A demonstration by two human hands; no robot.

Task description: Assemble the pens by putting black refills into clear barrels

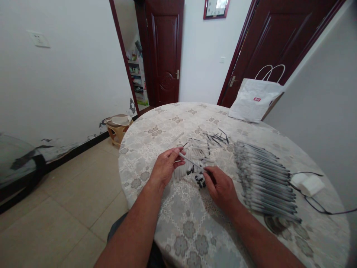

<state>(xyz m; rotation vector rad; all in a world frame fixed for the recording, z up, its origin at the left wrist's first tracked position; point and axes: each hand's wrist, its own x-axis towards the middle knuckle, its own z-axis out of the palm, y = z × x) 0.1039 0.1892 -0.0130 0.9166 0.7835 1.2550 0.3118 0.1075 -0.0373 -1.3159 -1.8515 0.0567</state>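
Left hand [165,168] pinching thin pen tube [190,161] at frame ctr; right hand [220,187] gripping its other end, just above loose pen parts [195,154] on surface [178,223]. Assembled pens [264,178] stacked ctr-right.

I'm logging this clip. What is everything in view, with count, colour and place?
table: one, round, floral beige cloth
pen row: many, grey, table right
tubes: pile, white, table centre
refills: several, black, behind tubes
caps: few, black, near right hand
bag: one, white, table far edge
charger: one, white, black cable, right edge
stool: one, tan, floor left
doors: two, dark red, back
left hand: holds tube
right hand: holds tube's other end
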